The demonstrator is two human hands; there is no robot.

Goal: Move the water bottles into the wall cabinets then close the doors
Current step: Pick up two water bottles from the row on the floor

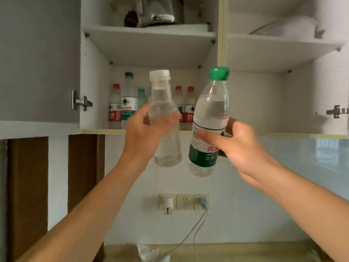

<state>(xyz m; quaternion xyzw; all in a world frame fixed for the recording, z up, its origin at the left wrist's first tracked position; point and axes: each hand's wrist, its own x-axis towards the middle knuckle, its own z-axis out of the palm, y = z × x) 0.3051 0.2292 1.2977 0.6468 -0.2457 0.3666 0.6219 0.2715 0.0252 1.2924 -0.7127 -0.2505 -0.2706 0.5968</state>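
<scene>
Hands raised toward the open wall cabinet (90, 76): the left hand (143, 133) wraps its fingers around a clear unlabelled bottle with a white cap (164, 121), and the right hand (239, 146) clamps thumb and fingers on a green-capped, green-labelled water bottle (207, 125) (tilted slightly right). Both bottles are held in the air just in front of the lower left shelf (102, 131), where a row of capped water bottles (122, 104) stands at the back. Below, wall sockets (184, 202) hold plugs with trailing cables.
</scene>
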